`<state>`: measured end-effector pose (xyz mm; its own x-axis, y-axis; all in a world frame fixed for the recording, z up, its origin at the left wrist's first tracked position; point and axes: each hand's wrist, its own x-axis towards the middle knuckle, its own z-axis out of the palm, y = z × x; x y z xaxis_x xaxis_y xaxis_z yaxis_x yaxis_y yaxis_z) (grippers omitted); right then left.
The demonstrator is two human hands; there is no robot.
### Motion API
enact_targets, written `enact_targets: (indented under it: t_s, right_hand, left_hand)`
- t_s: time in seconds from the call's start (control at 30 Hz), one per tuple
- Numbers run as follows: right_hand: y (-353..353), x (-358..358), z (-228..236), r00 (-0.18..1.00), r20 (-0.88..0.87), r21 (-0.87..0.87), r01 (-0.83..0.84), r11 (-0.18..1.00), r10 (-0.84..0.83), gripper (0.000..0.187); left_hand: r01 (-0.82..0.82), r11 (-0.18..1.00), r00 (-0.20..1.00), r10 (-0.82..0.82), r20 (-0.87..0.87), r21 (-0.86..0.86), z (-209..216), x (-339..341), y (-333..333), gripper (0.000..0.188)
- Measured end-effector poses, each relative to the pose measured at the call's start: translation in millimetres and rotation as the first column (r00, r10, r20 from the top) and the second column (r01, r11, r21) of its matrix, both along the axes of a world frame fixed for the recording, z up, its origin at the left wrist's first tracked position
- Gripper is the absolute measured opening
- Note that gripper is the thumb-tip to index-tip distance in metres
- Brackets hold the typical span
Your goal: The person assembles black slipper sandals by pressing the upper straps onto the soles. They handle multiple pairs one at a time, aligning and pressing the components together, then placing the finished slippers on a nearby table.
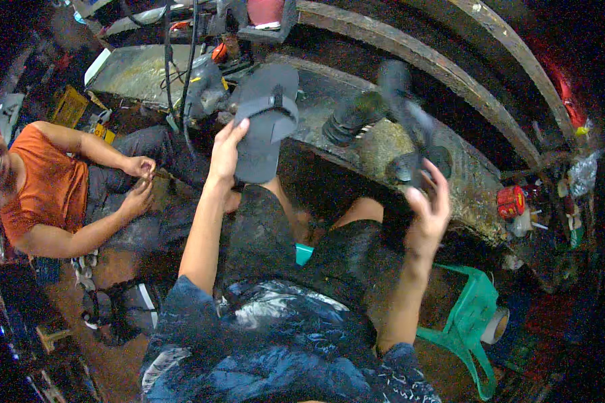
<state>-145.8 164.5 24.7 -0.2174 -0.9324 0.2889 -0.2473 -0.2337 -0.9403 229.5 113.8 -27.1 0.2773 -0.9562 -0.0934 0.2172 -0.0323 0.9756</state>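
Note:
My left hand is closed on the side of a dark grey sandal with a wide strap across it. The sandal is raised in front of me, its top facing me. Over the bench on the right, a long dark shape is smeared by motion; it looks like a second sandal seen edge-on. Just below it is my right hand, thumb and fingers curved and apart. Whether the fingertips touch the shape's lower end I cannot tell. Behind it, ridged black cylindrical pieces lie on the bench.
The stained workbench runs across in front of me. A red can stands at its right end. To my left sits a person in an orange shirt, hands together. A green plastic stool or chair is by my right side. Dark cables hang ahead.

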Motion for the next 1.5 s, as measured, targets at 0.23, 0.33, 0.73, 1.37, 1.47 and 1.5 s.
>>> enact_targets:
  t_s: [0.23, 0.33, 0.73, 1.37, 1.47, 1.5]
  right_hand:
    - [-48, 172, -22, 0.959, -0.282, -0.023, 0.003, 1.0, -0.009, 0.071]
    - [-65, 226, -48, 0.865, -0.495, -0.17, 0.002, 0.986, -0.087, 0.078]
    - [-33, 117, -64, 0.835, -0.503, -0.256, 0.103, 0.961, -0.224, 0.061]
    - [-93, 18, -84, 0.321, -0.783, -0.084, 0.794, 0.601, -0.534, 0.096]
    - [-81, 5, -81, 0.367, -0.803, -0.066, 0.727, 0.683, -0.469, 0.093]
    - [-79, 3, -80, 0.375, -0.802, -0.08, 0.703, 0.706, -0.465, 0.093]
  left_hand:
    - [0.023, 0.993, 0.998, -0.029, 0.05, 0.115, -36, -3, -55, 0.058]
    - [0.019, 1.0, 0.942, -0.021, -0.336, -0.008, -56, -2, -60, 0.07]
    - [0.076, 0.997, 0.997, -0.077, 0.022, 0.016, -42, -11, -75, 0.064]
    - [0.469, 0.88, 0.227, -0.201, 0.953, 0.074, 41, -165, -68, 0.084]
    - [0.492, 0.845, 0.508, -0.083, 0.857, -0.21, 80, -109, 17, 0.083]
    - [0.441, 0.866, 0.516, -0.03, 0.856, -0.236, 96, -85, 43, 0.085]
